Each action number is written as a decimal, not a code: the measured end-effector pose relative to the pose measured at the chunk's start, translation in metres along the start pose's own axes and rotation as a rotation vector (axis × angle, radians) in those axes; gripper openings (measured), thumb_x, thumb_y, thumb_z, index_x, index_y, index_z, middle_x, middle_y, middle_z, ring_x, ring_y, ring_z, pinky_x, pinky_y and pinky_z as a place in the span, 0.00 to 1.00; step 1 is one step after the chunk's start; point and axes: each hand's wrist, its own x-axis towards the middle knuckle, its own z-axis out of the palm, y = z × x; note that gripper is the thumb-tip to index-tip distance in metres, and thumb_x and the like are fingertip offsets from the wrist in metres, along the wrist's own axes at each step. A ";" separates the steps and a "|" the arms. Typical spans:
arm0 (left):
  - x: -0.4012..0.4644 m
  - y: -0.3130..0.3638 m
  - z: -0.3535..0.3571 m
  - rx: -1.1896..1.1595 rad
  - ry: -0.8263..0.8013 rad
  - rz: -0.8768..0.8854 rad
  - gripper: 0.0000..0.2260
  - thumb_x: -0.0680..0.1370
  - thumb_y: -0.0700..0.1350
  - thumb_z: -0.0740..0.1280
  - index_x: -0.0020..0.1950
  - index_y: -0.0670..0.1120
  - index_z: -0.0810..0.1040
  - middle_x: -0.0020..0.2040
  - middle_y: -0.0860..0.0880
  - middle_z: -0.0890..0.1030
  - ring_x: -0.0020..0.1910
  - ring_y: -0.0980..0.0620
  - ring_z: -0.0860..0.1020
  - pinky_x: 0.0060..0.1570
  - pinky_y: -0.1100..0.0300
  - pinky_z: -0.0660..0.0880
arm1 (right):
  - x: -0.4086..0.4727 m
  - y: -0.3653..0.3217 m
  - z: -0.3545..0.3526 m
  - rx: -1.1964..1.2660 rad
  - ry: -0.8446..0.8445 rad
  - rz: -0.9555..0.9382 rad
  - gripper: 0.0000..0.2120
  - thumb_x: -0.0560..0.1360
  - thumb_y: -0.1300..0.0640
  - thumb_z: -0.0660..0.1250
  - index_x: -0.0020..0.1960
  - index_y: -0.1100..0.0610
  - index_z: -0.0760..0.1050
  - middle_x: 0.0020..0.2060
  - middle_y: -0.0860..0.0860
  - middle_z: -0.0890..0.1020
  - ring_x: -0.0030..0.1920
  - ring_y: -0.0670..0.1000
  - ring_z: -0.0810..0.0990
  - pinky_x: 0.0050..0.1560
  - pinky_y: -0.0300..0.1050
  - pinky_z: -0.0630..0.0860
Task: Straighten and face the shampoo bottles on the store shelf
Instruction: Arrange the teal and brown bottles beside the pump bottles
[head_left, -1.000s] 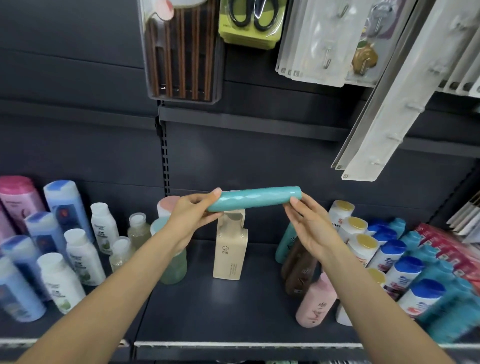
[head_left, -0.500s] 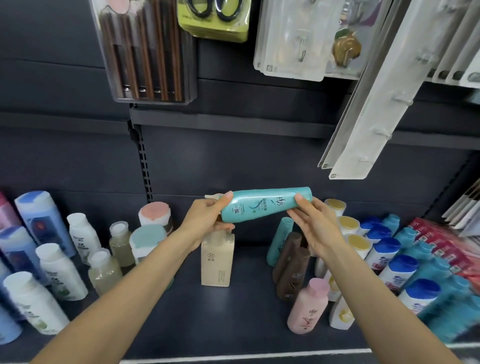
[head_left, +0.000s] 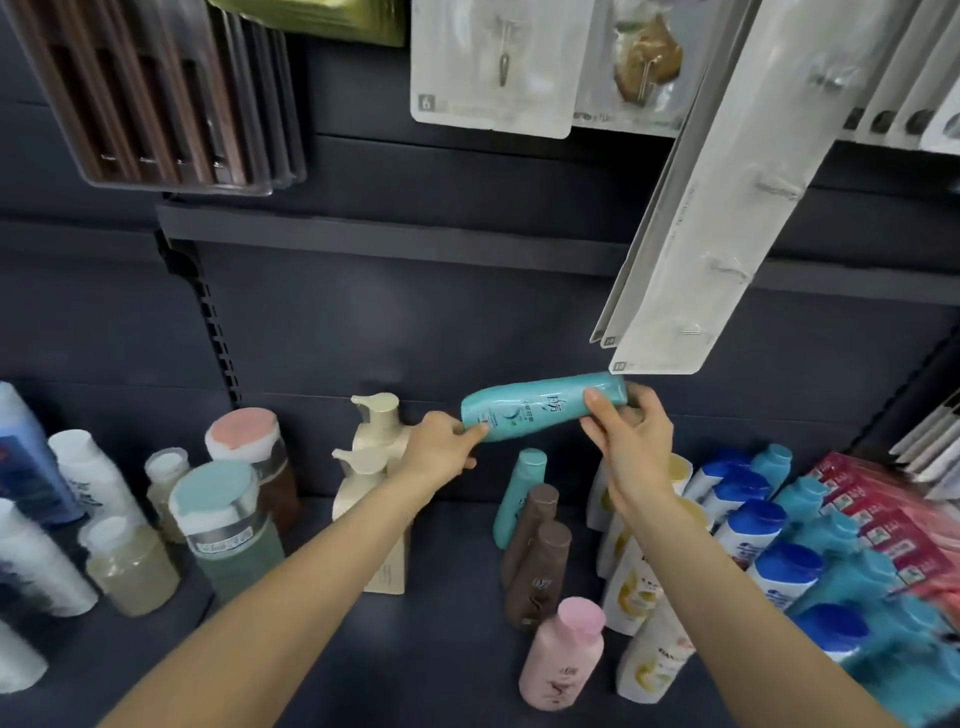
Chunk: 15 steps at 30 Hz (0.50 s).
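A teal shampoo bottle (head_left: 535, 408) lies almost level in the air above the dark shelf (head_left: 457, 670), printed label turned toward me. My left hand (head_left: 441, 452) pinches its wide left end. My right hand (head_left: 628, 441) grips its narrow right end, thumb across the front. Below stands a second teal bottle (head_left: 519, 496), leaning, beside two brown bottles (head_left: 537, 561) and a pink bottle (head_left: 563, 654). Two cream pump bottles (head_left: 371, 467) stand just left of my left hand.
Clear and white bottles (head_left: 130, 561) crowd the left of the shelf. White bottles with yellow caps (head_left: 644, 592) and blue-capped ones (head_left: 753, 530) fill the right, with red packs (head_left: 883, 525) beyond. White hanging packs (head_left: 691, 249) reach down close above my right hand.
The teal bottle has moved to the right with both hands and its label now faces me more fully. The view has shifted closer and rightward along the shelf.
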 end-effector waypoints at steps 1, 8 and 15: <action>0.004 0.000 0.004 0.053 -0.001 0.008 0.13 0.78 0.50 0.66 0.50 0.40 0.80 0.45 0.43 0.82 0.42 0.48 0.83 0.48 0.53 0.78 | 0.004 0.002 -0.002 -0.020 -0.013 -0.011 0.11 0.75 0.64 0.68 0.56 0.61 0.71 0.44 0.52 0.82 0.48 0.45 0.81 0.47 0.36 0.80; 0.020 0.004 0.028 0.300 -0.081 0.219 0.11 0.74 0.43 0.72 0.55 0.43 0.81 0.54 0.48 0.82 0.54 0.53 0.80 0.52 0.69 0.70 | 0.043 0.023 -0.015 -0.446 -0.081 -0.147 0.12 0.72 0.61 0.72 0.52 0.55 0.74 0.43 0.47 0.82 0.48 0.48 0.81 0.52 0.47 0.78; 0.029 -0.004 0.038 0.316 -0.184 0.321 0.16 0.71 0.42 0.74 0.58 0.44 0.80 0.52 0.48 0.82 0.49 0.57 0.78 0.54 0.68 0.73 | 0.061 0.043 -0.005 -0.840 -0.346 -0.267 0.15 0.69 0.64 0.74 0.54 0.59 0.76 0.44 0.50 0.80 0.45 0.50 0.79 0.50 0.39 0.75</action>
